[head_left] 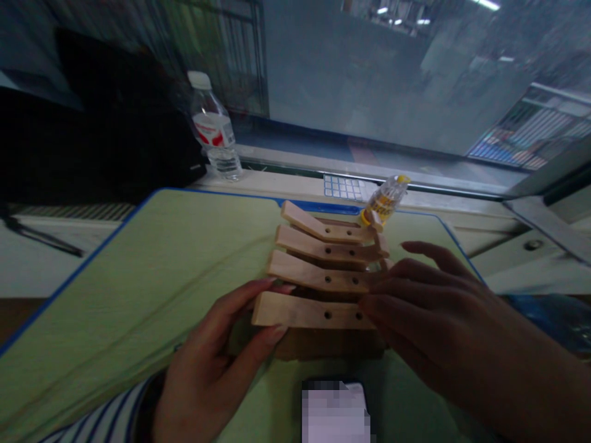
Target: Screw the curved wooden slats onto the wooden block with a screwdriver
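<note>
A pale wooden slatted rack (323, 271) stands on a green table mat (138, 277), its several curved slats drilled with paired holes and stepping away from me. My left hand (217, 351) holds the left end of the nearest slat (300, 311) between thumb and fingers. My right hand (429, 314) lies over the right ends of the slats, its fingers hiding those ends. A small clear bottle with a yellow cap and label (383, 200) leans against the far right of the rack.
A phone with a blurred screen (335, 412) lies just in front of the rack. Beyond the mat's blue-edged far side stand a water bottle (215, 129) and a white grid card (344, 187). A black bag (111, 117) sits at the back left, before a window (360, 74).
</note>
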